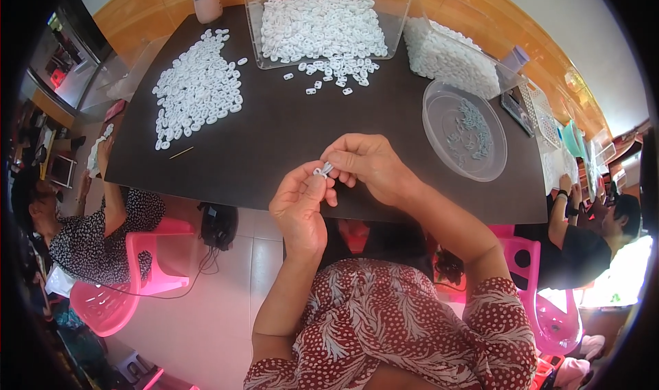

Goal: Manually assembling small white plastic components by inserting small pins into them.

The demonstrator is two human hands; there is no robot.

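Above the near edge of the dark table [288, 126], my two hands meet around a small white plastic piece [320, 172] with a hole in it. My left hand [302, 205] pinches it between thumb and fingertips. From the right, my right hand [371, 167] closes its thumb and forefinger at the piece's upper side; whether it grips a second small part there, I cannot make out. A spread heap of white oval pieces [199, 88] lies to the left. More two-holed white pieces [343, 67] have spilled before a clear bin [257, 47] full of them.
On the right are a round clear tray [434, 133] with small grey parts [473, 126], a second filled bin [453, 57], and a phone [517, 114]. A thin brass-coloured stick [181, 152] lies at left, a pink bottle [206, 2] behind. People sit at both sides on pink chairs [137, 260].
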